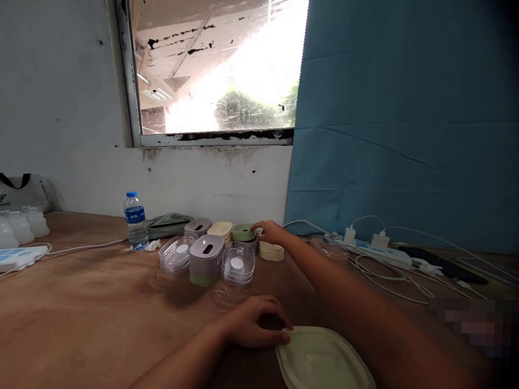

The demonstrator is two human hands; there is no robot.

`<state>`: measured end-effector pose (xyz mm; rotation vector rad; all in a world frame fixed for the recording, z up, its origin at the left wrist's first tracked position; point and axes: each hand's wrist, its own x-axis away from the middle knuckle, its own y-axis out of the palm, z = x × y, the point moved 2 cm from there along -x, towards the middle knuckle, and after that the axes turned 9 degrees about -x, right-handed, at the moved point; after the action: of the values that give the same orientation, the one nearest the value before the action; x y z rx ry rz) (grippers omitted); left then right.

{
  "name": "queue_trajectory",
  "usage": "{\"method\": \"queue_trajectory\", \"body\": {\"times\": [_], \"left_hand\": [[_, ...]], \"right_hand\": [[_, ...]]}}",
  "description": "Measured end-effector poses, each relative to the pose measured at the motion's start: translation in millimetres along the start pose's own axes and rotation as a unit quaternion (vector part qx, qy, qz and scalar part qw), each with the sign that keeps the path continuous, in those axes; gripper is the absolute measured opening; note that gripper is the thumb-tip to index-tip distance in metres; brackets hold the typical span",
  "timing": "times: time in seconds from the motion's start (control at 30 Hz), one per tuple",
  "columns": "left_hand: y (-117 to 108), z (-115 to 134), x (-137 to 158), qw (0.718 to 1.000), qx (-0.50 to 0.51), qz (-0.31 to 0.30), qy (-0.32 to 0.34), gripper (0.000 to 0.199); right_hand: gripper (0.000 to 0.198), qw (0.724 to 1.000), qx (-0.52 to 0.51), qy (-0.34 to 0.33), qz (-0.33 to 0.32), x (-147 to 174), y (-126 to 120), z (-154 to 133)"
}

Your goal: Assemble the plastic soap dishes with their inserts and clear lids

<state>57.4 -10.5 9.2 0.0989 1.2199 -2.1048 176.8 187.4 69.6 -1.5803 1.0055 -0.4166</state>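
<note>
My left hand [257,321] pinches the near-left corner of a pale yellow-green plastic box [326,361] at the bottom of the view, thumb and fingertips at its rim. Farther off, my right hand [272,231] reaches over the table to a green lid [242,232] with a dark slot; its fingers close at the lid's right edge. Beneath that hand stands a small stack of cream lids [271,251]. In front are a lilac box with a slotted top [206,259] and two stacks of clear plastic trays, one on its left [175,257] and one on its right [239,264].
Cream lids [220,230] and another lilac box [197,226] sit behind. A water bottle [135,221] stands left of a grey-green pouch [167,224]. White bottles [18,226] and a power strip [14,258] lie left; cables and another strip [380,252] lie right.
</note>
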Motion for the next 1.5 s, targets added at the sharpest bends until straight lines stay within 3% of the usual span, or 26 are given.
{"method": "queue_trajectory", "body": {"times": [0.33, 0.73, 1.23, 1.5], "left_hand": [[2, -1, 1, 1.0, -0.014, 0.001, 0.01, 0.021], [3, -3, -1, 1.0, -0.026, -0.005, 0.011, 0.018], [5, -6, 0, 1.0, -0.022, 0.001, 0.02, 0.016], [5, -6, 0, 1.0, -0.027, -0.006, 0.013, 0.017]], "right_hand": [[0.024, 0.998, 0.033, -0.06, 0.004, 1, 11, -8], [0.024, 0.999, 0.028, -0.044, 0.008, -4, 5, 10], [0.023, 0.997, 0.042, -0.062, 0.003, 0, 15, 6], [0.023, 0.997, 0.032, -0.066, 0.033, 0, 14, 5]]}}
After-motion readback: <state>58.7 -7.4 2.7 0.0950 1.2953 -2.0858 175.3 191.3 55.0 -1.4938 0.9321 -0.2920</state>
